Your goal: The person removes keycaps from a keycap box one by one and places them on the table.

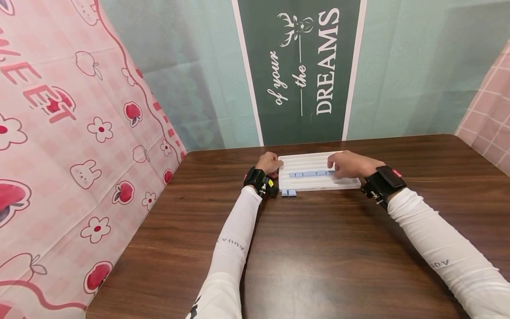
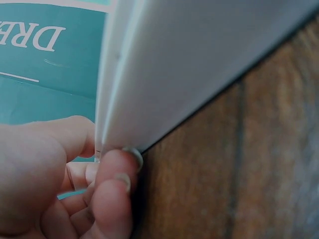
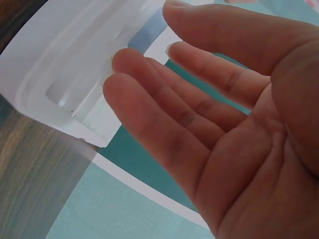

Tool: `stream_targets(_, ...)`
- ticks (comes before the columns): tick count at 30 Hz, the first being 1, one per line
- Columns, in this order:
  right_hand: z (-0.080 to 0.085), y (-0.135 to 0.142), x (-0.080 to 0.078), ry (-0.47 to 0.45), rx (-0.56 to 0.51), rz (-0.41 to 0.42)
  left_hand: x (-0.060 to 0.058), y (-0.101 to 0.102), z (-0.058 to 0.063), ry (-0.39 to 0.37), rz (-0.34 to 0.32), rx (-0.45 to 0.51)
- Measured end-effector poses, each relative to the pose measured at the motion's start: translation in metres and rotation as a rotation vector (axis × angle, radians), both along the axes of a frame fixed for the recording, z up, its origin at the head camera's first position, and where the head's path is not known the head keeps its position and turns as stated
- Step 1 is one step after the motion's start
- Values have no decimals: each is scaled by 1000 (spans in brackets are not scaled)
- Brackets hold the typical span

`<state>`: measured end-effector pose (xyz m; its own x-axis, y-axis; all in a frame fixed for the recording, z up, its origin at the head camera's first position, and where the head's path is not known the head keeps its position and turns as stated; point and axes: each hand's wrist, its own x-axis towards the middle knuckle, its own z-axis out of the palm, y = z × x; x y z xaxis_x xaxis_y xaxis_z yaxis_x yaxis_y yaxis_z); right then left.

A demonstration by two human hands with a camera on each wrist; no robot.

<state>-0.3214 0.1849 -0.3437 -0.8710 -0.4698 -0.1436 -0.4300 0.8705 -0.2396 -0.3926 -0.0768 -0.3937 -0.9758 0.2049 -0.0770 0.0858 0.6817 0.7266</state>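
Observation:
A white ridged tray (image 1: pixel 296 183) lies on the table, with a row of light-blue keycaps (image 1: pixel 308 174) along one of its channels. My left hand (image 1: pixel 269 164) grips the tray's left edge; the left wrist view shows the thumb and fingertips (image 2: pixel 112 199) pinching that edge. Over the tray's right part hovers my right hand (image 1: pixel 352 165), fingertips by the row's right end. In the right wrist view its fingers (image 3: pixel 149 124) are loosely bent, with thumb and index apart and a blue keycap (image 3: pixel 149 32) beyond them. Two loose blue keycaps (image 1: pixel 288 193) sit before the tray's front left corner.
The dark wooden table (image 1: pixel 303 257) reaches back to a green and teal cloth backdrop (image 1: pixel 219 79). A pink patterned cloth (image 1: pixel 99 177) hangs along the left side. Both wrists wear black camera straps.

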Motion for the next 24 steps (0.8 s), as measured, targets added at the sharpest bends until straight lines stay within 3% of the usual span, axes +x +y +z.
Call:
stream_targets(13,-8,-1,-5,30,-1,16,1,0,0,-16,22,15)
stream_targets(24,-11,-2,-7,51,14,11,0,-1,0,3,-6,6)
